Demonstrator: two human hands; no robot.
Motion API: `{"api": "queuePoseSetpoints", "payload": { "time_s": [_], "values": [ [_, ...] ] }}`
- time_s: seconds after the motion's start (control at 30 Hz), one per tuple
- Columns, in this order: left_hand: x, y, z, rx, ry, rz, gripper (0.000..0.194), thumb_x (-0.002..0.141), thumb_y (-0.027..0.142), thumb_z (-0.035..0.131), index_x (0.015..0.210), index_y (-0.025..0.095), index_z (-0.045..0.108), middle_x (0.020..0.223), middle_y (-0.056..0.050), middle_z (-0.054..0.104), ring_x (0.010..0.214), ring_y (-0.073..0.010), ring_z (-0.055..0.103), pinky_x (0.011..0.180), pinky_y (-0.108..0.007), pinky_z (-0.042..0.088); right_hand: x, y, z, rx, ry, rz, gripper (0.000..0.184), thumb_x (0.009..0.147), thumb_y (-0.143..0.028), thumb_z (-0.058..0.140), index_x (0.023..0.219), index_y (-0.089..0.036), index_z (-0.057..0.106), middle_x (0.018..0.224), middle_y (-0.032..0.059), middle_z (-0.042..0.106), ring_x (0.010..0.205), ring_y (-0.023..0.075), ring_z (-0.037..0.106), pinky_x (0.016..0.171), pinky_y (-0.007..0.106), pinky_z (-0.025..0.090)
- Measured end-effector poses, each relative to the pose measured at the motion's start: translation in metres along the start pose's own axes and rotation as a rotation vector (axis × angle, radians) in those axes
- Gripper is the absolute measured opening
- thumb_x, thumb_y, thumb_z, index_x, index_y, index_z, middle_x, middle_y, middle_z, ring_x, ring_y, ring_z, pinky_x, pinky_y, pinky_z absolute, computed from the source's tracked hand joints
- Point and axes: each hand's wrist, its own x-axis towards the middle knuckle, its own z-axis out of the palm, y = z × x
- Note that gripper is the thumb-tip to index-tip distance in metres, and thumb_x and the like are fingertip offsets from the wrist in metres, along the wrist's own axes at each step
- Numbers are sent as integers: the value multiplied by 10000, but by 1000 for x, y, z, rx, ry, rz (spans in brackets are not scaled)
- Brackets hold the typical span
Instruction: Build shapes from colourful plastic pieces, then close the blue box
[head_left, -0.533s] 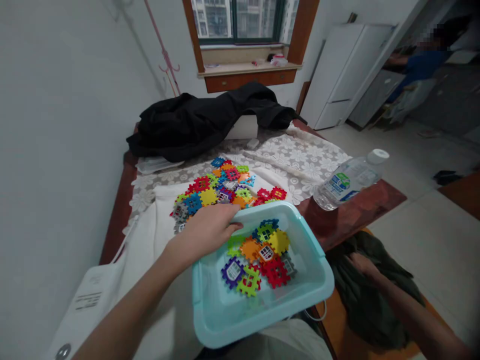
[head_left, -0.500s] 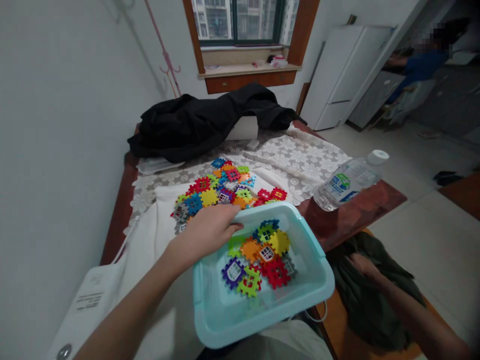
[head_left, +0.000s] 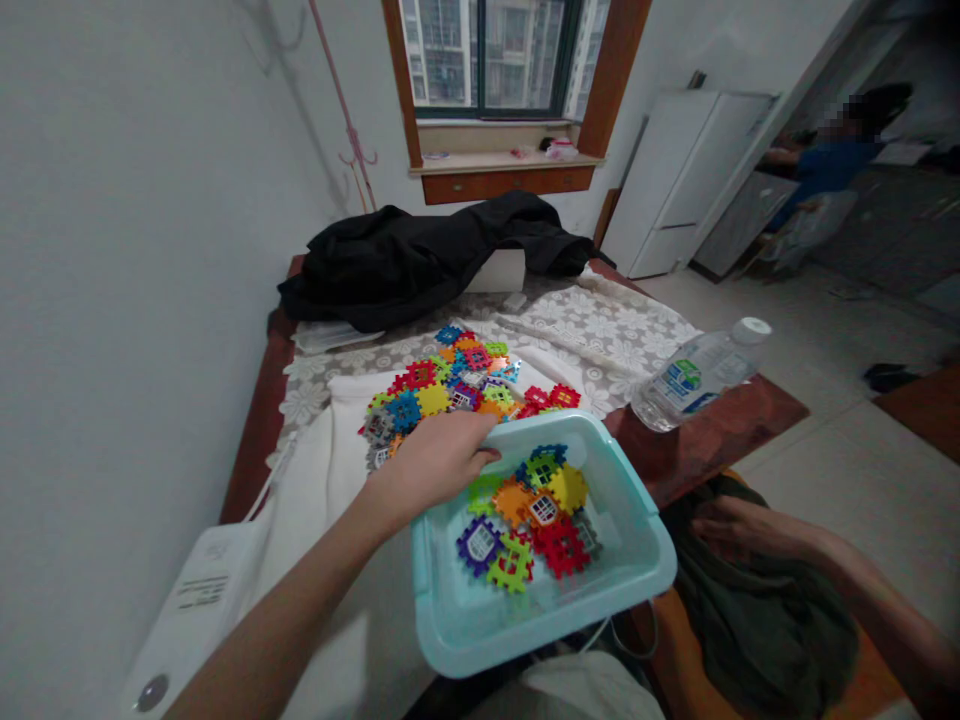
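My left hand (head_left: 448, 455) is closed on the far left rim of a light blue plastic tub (head_left: 480, 655), thumb inside and fingers over the outer edge. Inside the tub lie several coloured interlocking plastic building pieces (head_left: 561, 545), some with window shapes. A pile of similar pieces (head_left: 433, 400) rests on the white cloth beyond the tub. At the right, my right hand (head_left: 731, 527) lies over a dark green cloth (head_left: 765, 620), its fingers stretched and slightly apart. That cloth is bunched on an orange-brown seat (head_left: 686, 655).
A clear plastic bottle (head_left: 697, 378) stands near the table's right edge. Black fabric (head_left: 420, 262) covers a white box (head_left: 499, 272) at the back. At the lower left is a white device (head_left: 199, 600). Another person (head_left: 825, 165) sits far right, beyond a white fridge (head_left: 675, 180).
The view has tilted up slightly and shifted left. My right hand has its fingers more spread on the green cloth, which has changed shape. My left hand keeps its hold on the tub.
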Motion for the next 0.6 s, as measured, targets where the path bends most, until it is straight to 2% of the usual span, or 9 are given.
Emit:
{"api": "queuePoseSetpoints", "payload": {
  "time_s": [0.07, 0.1, 0.17, 0.27, 0.33, 0.4, 0.47, 0.53, 0.6],
  "values": [
    [0, 0, 0, 3, -2, 0, 126, 980, 329, 603, 958, 213, 648, 1025, -91, 755, 984, -284, 718, 814, -363, 533, 5, -38, -17, 117, -198, -72, 463, 1038, -591, 529, 925, -199, 746, 792, 64, 743, 715, 214, 712, 623, 313, 603],
    [0, 0, 0, 6, -3, 0, 129, 981, 332, 601, 963, 213, 649, 1032, -93, 755, 992, -288, 717, 817, -365, 533, 8, -60, -23, 129, -165, -139, 468, 1053, -589, 494, 986, -196, 739, 828, 64, 743, 728, 206, 701, 637, 299, 590],
    [0, -1, 0, 10, -3, 4, 136, 984, 337, 597, 972, 213, 652, 1049, -98, 756, 1008, -297, 716, 819, -371, 532, 21, -103, -30, 93, 35, -298, 437, 1067, -551, 480, 1091, -193, 731, 911, 73, 747, 769, 204, 693, 678, 296, 582],
    [0, -2, 1, 20, 4, 12, 142, 987, 347, 597, 979, 216, 651, 1054, -96, 758, 1009, -299, 720, 814, -371, 533, 59, -150, -28, -12, 185, -562, 370, 1060, -447, 529, 1295, -216, 697, 1213, 120, 739, 1083, 262, 706, 970, 399, 584],
    [0, -3, 2, 28, 8, 12, 146, 986, 358, 604, 978, 218, 648, 1047, -93, 759, 1003, -298, 724, 807, -368, 534, 93, -167, -23, -121, 196, -681, 472, 1032, -396, 576, 1478, -244, 596, 1473, 142, 615, 1326, 304, 607, 1144, 490, 501],
    [0, -3, 3, 36, 15, 13, 150, 982, 364, 613, 977, 218, 644, 1034, -92, 760, 991, -299, 727, 799, -370, 537, 125, -176, -20, -234, 147, -721, 577, 998, -388, 637, 1551, -265, 529, 1614, 139, 496, 1470, 329, 485, 1218, 545, 429],
    [-1, -3, 3, 39, 25, 13, 149, 978, 365, 622, 982, 218, 643, 1024, -93, 760, 980, -297, 729, 801, -375, 541, 149, -179, -21, -315, 68, -737, 544, 971, -360, 666, 1500, -262, 587, 1582, 131, 543, 1460, 336, 497, 1220, 555, 429],
    [-1, -4, 4, 32, 32, 10, 145, 977, 363, 627, 986, 220, 646, 1023, -92, 762, 976, -291, 731, 810, -377, 547, 161, -180, -26, -348, 8, -728, 478, 954, -323, 661, 1426, -250, 648, 1481, 117, 636, 1365, 320, 587, 1176, 518, 486],
    [-2, -4, 5, 19, 32, 11, 132, 977, 353, 626, 982, 223, 651, 1028, -87, 765, 980, -287, 734, 816, -377, 552, 166, -180, -30, -345, 17, -709, 479, 940, -307, 652, 1412, -228, 654, 1416, 113, 681, 1278, 300, 648, 1126, 476, 537]
  ]
}}
